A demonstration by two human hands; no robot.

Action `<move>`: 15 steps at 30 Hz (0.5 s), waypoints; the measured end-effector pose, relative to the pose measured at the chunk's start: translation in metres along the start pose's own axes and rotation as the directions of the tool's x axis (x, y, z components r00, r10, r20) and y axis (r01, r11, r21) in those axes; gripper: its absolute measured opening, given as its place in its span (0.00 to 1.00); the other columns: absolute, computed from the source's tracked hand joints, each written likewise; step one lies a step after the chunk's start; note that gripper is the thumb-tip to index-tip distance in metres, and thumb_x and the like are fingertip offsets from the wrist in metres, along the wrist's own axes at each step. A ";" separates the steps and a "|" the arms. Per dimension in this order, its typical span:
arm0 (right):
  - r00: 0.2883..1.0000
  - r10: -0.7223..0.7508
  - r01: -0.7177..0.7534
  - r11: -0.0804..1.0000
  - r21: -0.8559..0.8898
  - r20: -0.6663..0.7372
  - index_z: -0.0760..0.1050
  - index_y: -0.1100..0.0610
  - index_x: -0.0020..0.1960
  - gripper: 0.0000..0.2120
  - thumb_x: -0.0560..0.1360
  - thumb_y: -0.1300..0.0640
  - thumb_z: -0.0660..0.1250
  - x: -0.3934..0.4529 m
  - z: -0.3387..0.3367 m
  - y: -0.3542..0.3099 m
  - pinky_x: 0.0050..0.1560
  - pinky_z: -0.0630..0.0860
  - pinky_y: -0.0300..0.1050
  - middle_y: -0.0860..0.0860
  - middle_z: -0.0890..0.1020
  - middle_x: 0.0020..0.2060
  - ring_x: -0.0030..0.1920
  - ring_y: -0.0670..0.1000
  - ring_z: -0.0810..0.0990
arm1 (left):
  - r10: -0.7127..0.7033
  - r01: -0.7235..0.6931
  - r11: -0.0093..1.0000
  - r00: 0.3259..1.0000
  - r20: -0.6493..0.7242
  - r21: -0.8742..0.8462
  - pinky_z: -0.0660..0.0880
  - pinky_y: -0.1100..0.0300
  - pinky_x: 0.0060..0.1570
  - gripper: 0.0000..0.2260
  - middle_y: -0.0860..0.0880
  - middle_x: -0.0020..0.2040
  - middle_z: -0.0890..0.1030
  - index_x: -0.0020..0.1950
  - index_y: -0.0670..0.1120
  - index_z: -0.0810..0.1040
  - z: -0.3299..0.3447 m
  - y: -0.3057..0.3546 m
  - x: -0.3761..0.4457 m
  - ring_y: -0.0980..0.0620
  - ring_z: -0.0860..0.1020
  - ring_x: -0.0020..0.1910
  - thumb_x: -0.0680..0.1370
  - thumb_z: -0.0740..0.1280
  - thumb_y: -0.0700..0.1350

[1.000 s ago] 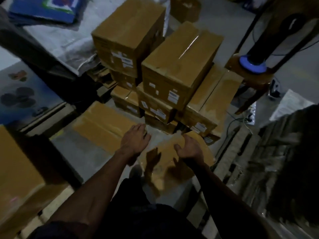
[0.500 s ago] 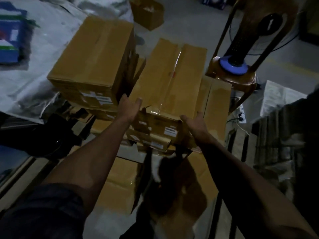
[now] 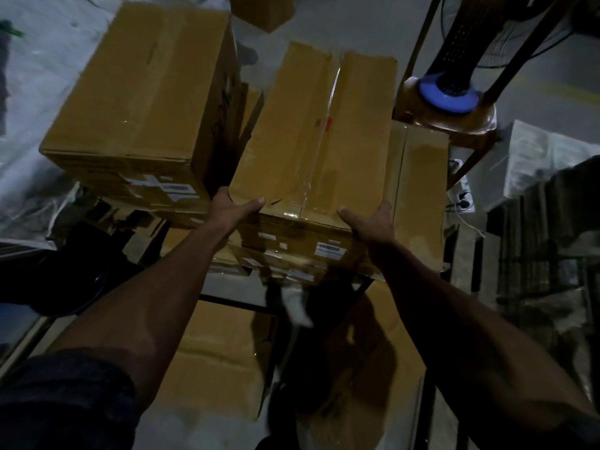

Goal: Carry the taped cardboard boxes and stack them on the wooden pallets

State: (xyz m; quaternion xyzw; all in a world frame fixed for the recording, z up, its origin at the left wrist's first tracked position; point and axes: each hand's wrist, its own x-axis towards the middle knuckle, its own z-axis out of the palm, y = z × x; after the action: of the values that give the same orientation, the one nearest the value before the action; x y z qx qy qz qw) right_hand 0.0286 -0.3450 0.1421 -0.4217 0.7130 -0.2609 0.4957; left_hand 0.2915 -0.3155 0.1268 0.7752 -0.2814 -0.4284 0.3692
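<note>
Now both hands, left (image 3: pixel 231 210) and right (image 3: pixel 373 222), clamp the near corners of the taped box (image 3: pixel 318 131) topping the stack, its long axis and tape seam running straight away from the person, each hand equally close

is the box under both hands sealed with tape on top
Yes, clear tape runs along the top seam of the box that the left hand and right hand grip.
</note>
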 end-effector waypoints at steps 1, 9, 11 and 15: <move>1.000 0.003 -0.003 1.000 0.000 -0.009 0.57 0.55 0.74 0.42 0.70 0.46 0.78 0.000 0.001 0.001 0.61 0.77 0.58 0.48 0.70 0.57 0.58 0.53 0.73 | 0.014 -0.014 1.000 1.000 0.001 -0.010 0.70 0.53 0.53 0.31 0.50 0.58 0.70 0.71 0.42 0.66 0.000 -0.001 -0.002 0.49 0.71 0.59 0.73 0.75 0.47; 0.999 0.029 -0.033 0.993 0.116 0.031 0.58 0.54 0.75 0.44 0.68 0.51 0.80 -0.044 -0.004 0.022 0.59 0.79 0.58 0.51 0.76 0.59 0.58 0.56 0.78 | 0.032 -0.032 0.999 0.999 -0.002 -0.033 0.77 0.48 0.57 0.28 0.45 0.58 0.80 0.64 0.43 0.73 -0.018 -0.034 -0.044 0.46 0.79 0.56 0.68 0.79 0.49; 1.000 0.025 -0.026 0.994 0.103 0.018 0.60 0.55 0.75 0.46 0.65 0.51 0.81 -0.067 -0.004 0.034 0.56 0.81 0.57 0.52 0.79 0.58 0.56 0.56 0.80 | 0.035 -0.035 0.999 0.999 -0.001 -0.029 0.77 0.50 0.56 0.28 0.46 0.58 0.80 0.63 0.43 0.72 -0.026 -0.048 -0.069 0.46 0.79 0.56 0.68 0.79 0.49; 0.999 -0.030 0.030 1.000 0.006 0.039 0.66 0.51 0.71 0.37 0.67 0.49 0.80 -0.112 -0.012 0.068 0.53 0.78 0.49 0.45 0.79 0.51 0.56 0.54 0.80 | 0.013 -0.012 0.999 1.000 0.019 -0.039 0.76 0.51 0.56 0.31 0.45 0.60 0.78 0.67 0.41 0.69 -0.038 -0.072 -0.122 0.47 0.77 0.57 0.70 0.78 0.48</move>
State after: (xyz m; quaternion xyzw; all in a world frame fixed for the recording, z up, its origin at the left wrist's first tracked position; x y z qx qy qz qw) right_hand 0.0117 -0.2151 0.1475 -0.4360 0.6960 -0.2617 0.5069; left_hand 0.2758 -0.1700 0.1379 0.7620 -0.2815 -0.4388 0.3841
